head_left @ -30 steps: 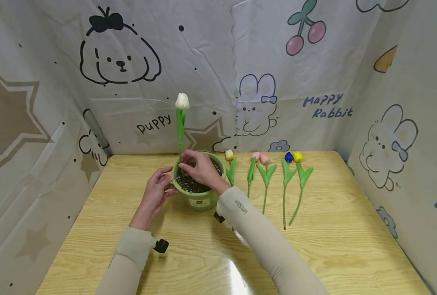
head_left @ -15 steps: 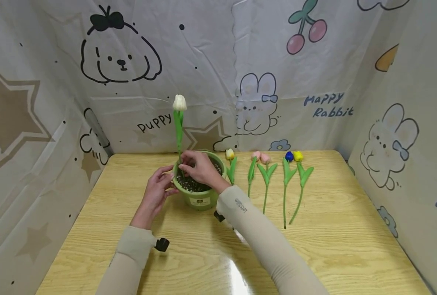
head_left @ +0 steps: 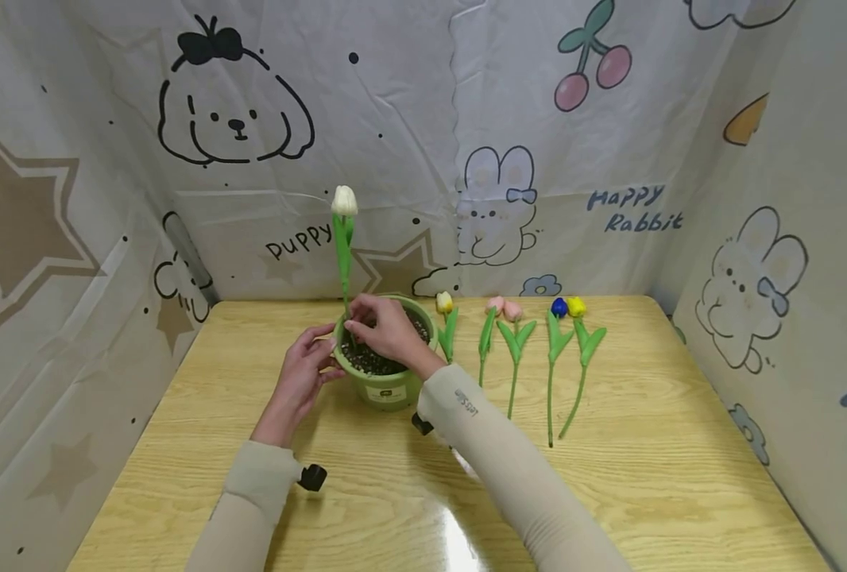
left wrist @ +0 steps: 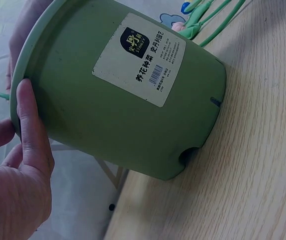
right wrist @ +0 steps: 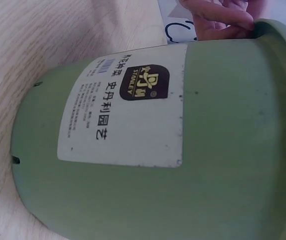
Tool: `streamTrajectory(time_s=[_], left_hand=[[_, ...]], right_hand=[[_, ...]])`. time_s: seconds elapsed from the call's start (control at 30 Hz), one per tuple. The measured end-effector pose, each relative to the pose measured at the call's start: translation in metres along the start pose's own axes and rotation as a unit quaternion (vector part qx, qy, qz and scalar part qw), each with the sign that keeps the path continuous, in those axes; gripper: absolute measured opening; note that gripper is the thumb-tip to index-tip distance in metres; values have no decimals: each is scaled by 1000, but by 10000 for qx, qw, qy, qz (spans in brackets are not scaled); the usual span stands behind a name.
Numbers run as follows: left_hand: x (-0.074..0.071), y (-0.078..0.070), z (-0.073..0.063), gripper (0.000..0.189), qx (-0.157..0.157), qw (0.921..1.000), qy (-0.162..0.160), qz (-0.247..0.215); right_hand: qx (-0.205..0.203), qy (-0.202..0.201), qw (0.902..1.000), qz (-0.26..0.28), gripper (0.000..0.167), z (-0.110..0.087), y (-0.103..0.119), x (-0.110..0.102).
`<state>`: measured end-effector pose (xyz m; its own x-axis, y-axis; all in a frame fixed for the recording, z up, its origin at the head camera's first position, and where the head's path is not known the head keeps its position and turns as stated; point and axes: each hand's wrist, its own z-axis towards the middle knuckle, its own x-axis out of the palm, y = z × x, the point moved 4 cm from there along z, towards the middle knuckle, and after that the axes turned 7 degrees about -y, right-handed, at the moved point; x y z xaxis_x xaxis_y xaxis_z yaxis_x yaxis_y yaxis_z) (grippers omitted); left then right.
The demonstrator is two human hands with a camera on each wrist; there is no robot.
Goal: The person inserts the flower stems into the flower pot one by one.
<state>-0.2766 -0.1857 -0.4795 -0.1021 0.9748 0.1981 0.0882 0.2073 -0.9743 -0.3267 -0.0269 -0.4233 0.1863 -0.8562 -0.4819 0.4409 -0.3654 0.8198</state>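
Observation:
A white artificial tulip (head_left: 344, 202) stands nearly upright at the left side of a green flowerpot (head_left: 415, 381). My right hand (head_left: 389, 327) reaches over the pot and pinches the tulip's stem low down, near the dark potting soil (head_left: 375, 363). The stem's lower end is hidden by the fingers and soil. My left hand (head_left: 305, 367) holds the pot by its left rim, and in the left wrist view one finger (left wrist: 30, 112) lies against the outer wall under the lip. A white label (right wrist: 128, 112) faces the front of the pot.
Right of the pot, several artificial tulips lie on the wooden table (head_left: 652, 445): a white-and-yellow one (head_left: 444, 302), pink ones (head_left: 512, 310), a blue one (head_left: 558, 307) and a yellow one (head_left: 576, 306). Printed cloth (head_left: 395, 103) encloses the back and sides.
The white tulip's head has tilted a little to the left, with my right hand still pinching its stem. My left hand stays at the pot's rim.

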Motion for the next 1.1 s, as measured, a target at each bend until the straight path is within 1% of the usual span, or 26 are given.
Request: streamTrajectory(time_s=[0.27, 0.33, 0.63, 0.8, 1.1], left_hand=[[1, 0, 1, 41, -46, 10000, 19, -42], [2, -1, 1, 42, -43, 10000, 35, -18], [2, 0, 0, 43, -50, 10000, 37, -8], [2, -1, 0, 42, -45, 10000, 34, -60], [2, 1, 1, 43, -63, 9999, 58, -132]], right_hand=[[-148, -225, 9989, -389, 12, 0, -1, -3], [-148, -271, 9987, -396, 13, 0, -1, -4], [-81, -381, 9987, -335, 17, -1, -1, -6], [-40, -473, 9984, -295, 23, -1, -1, -7], [108, -568, 9983, -29, 27, -1, -3, -9]])
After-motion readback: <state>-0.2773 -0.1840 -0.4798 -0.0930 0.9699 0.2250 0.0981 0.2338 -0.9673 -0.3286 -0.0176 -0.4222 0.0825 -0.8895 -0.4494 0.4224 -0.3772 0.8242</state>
